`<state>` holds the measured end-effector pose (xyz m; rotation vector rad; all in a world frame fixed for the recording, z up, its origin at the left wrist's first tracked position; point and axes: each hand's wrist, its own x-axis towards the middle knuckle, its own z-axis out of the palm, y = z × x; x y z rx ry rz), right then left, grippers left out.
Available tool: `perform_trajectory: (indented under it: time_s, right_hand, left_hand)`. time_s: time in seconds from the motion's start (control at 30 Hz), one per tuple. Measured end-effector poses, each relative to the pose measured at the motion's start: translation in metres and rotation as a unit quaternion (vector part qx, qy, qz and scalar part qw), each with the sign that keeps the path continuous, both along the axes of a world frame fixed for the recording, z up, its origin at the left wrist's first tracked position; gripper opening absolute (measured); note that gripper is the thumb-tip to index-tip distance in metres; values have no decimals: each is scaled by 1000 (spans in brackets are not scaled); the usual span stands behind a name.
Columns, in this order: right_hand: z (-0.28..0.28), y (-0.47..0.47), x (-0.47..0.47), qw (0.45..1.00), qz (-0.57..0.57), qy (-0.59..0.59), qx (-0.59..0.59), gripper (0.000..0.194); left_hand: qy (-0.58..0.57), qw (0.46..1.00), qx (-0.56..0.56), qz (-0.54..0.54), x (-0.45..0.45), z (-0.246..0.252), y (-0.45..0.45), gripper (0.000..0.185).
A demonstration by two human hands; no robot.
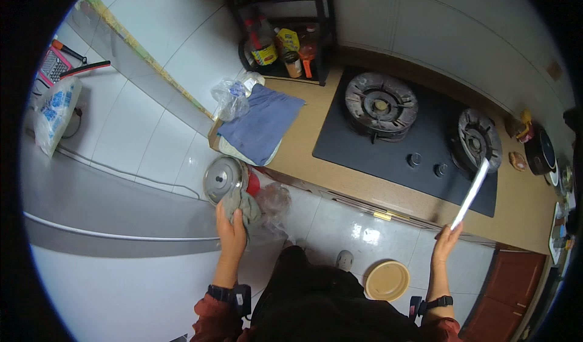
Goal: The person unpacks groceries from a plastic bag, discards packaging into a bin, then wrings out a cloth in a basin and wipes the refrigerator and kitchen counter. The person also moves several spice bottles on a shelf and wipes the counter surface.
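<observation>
My left hand [231, 232] grips a crumpled grey-green cloth [242, 207] between thumb and fingers, in front of a round metal lid [222, 179] with a dark knob. At the right, my right hand [447, 242] holds one end of a long, thin, pale object [470, 195], seen edge-on, so its kind cannot be told. Its far tip overlaps the right burner [476, 142] in the view; whether they touch is unclear. The black gas cooktop [364, 153] also has a left burner [381, 106] and two knobs.
A folded blue cloth [262, 123] and a plastic bag [231, 98] lie at the counter's left end. Behind stands a black rack [321, 32] with bottles. On the tiled floor are a tan basin [387, 280] and a clear bag [273, 205]. A black pot [540, 151] stands far right.
</observation>
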<state>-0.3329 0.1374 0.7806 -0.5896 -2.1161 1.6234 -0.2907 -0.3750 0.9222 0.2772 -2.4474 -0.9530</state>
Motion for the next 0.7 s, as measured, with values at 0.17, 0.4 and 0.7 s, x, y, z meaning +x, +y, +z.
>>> perform_trajectory:
  time_s: [0.17, 0.4, 0.7]
  right_hand:
    - [45, -130, -73, 931, 357, -25, 68, 46]
    - [53, -385, -209, 852, 483, -198, -46, 54]
    - [34, -482, -291, 799, 383, -190, 423, 75]
  left_hand:
    - [45, 994, 98, 5, -68, -10, -21, 29]
    - [132, 939, 313, 59, -195, -23, -87, 33]
    - [55, 928, 356, 92, -224, -54, -181, 36]
